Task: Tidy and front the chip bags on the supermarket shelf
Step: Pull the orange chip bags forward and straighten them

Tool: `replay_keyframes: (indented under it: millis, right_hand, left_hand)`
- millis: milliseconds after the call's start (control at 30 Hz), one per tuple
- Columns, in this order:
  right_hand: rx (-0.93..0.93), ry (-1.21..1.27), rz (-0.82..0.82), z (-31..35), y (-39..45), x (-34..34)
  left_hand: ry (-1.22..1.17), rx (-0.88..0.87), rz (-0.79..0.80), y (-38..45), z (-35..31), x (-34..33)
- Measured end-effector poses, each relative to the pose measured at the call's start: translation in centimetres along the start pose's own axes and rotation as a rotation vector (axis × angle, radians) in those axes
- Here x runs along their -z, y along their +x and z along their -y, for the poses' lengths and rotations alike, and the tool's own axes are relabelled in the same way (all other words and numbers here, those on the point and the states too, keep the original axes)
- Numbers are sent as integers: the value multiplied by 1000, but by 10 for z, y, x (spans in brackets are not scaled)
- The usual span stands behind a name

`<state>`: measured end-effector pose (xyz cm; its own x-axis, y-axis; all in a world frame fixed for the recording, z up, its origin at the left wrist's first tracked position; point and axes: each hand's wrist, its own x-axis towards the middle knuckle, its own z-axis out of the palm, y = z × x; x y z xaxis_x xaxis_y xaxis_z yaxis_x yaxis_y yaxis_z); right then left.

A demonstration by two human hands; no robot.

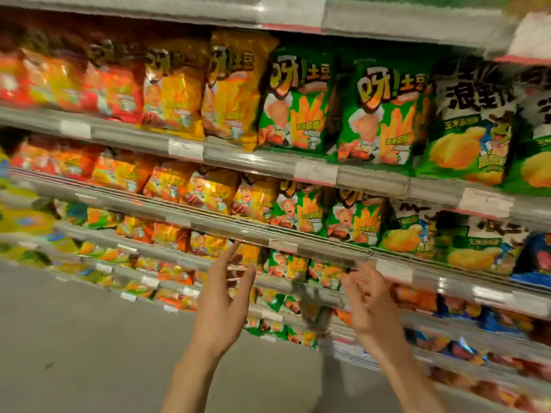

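Observation:
Chip bags fill several shelves. Green bags point(378, 114) stand upright on the upper shelf, with yellow bags point(235, 90) and red bags point(110, 87) to their left. Smaller green bags point(353, 219) and yellow bags point(208, 192) stand on the shelf below. My left hand point(222, 296) is raised in front of a lower shelf with its fingers straight and holds nothing. My right hand point(368, 296) hovers to the right with loosely curled fingers, also holding nothing. Neither hand touches a bag. The picture is blurred by motion.
Grey shelf rails point(262, 162) with white price tags point(316, 172) run along each shelf front. Green corn-snack bags point(468, 135) stand at the right, blue bags point(533, 260) lower right. Grey floor point(74, 338) lies at the lower left.

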<state>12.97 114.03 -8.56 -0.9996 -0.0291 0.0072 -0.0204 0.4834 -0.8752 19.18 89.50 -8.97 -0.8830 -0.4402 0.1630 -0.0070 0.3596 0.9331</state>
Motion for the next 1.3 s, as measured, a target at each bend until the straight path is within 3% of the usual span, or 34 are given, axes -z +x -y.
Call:
replay_keyframes:
  millis: [367, 567, 867, 1100, 1300]
  right_hand:
    - [11, 8, 141, 71, 33, -134]
    - [-38, 117, 102, 92, 77, -218]
    - [-44, 122, 201, 143, 126, -333]
    - [-44, 175, 124, 175, 142, -377]
    - [-37, 133, -106, 191, 139, -426]
  left_hand:
    - [-24, 102, -76, 58, 47, 113]
    - [78, 99, -58, 128, 69, 164]
    - [182, 114, -54, 234, 92, 248]
    - [161, 90, -17, 283, 114, 284]
    - [140, 8, 126, 332, 145, 322]
